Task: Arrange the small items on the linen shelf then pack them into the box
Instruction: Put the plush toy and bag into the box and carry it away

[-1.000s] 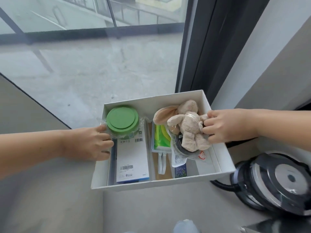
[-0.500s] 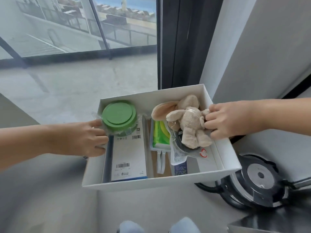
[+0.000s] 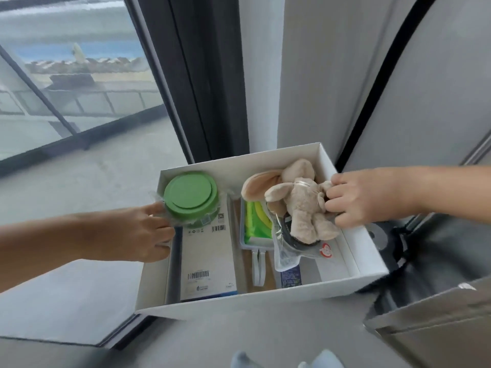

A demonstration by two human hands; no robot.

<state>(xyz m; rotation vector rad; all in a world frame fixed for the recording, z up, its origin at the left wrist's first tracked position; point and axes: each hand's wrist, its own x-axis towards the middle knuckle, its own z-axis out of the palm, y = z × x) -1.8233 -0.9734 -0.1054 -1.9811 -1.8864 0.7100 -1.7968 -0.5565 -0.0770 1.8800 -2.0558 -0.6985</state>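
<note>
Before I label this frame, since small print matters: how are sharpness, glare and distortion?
Head view: soft daylight through the window, no hard shadows in the box. Head view: barcodes on the carton show, small print unreadable. Head view: the outdoor scene is smeared, the black strip at right bows from the wide lens, no strong glare on the lid.
</note>
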